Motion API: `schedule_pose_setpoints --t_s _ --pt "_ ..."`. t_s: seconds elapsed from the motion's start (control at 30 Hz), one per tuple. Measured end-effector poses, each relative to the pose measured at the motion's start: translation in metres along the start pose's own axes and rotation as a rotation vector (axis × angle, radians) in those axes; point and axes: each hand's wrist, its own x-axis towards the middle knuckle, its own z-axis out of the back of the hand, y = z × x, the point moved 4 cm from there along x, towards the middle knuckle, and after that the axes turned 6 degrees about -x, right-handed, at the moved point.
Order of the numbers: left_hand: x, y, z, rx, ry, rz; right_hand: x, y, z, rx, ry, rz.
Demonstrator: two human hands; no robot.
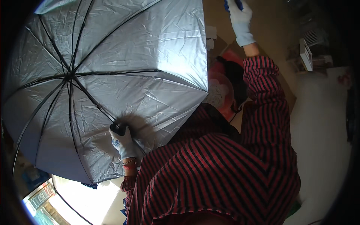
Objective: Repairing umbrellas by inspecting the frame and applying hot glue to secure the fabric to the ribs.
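A spread umbrella (146, 101) with a silver-grey underside and dark metal ribs fills the left half of the view. Its dark shaft runs from the hub (68, 77) down to a black handle (118, 129). My left hand (123, 144), in a white glove with blue patches, is closed around that handle. Far up at the right, my right hand (240, 18), in a white glove with blue on the finger side, reaches out over a brown surface. Its fingers look stretched out, with their tips cut off by the top edge; nothing shows in them.
Past the canopy's right edge are a red round item (220, 92) with a patterned pale centre and a dark bundle (235, 80). White scraps (210, 37) lie beside the canopy. A white-edged box (305, 54) stands at the right. Bright light falls at lower left.
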Motion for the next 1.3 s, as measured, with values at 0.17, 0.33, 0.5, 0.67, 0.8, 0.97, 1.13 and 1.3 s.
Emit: schedule_pose_setpoints --t_s 0.17,0.33,0.5,0.67,0.8,0.97,1.13,1.3 --pt "-0.002 -0.005 -0.003 0.038 0.015 -0.011 -0.098 -0.118 0.009 -0.912 0.559 -0.028" --pt "-0.006 -0.005 -0.002 0.069 -0.001 -0.043 -0.136 -0.147 -0.024 -0.821 0.385 0.072" --pt "-0.007 -0.016 -0.002 0.090 0.070 0.097 -0.171 -0.143 -0.074 -1.191 0.516 0.465" --pt "-0.001 -0.023 -0.005 0.096 0.088 0.087 -0.174 -0.172 -0.093 -1.194 0.661 0.232" --pt "-0.002 -0.018 -0.005 0.125 0.070 0.077 -0.155 -0.165 -0.099 -1.355 0.737 0.090" --pt "-0.005 -0.041 -0.003 0.291 0.125 0.142 -0.145 -0.154 -0.091 -1.316 0.712 -0.045" --pt "-0.003 -0.030 -0.004 0.291 0.131 0.144 -0.130 -0.120 -0.050 -0.982 0.549 -0.057" --pt "-0.006 -0.013 -0.004 0.267 0.080 0.115 -0.113 -0.072 0.011 -0.100 0.136 -0.442"
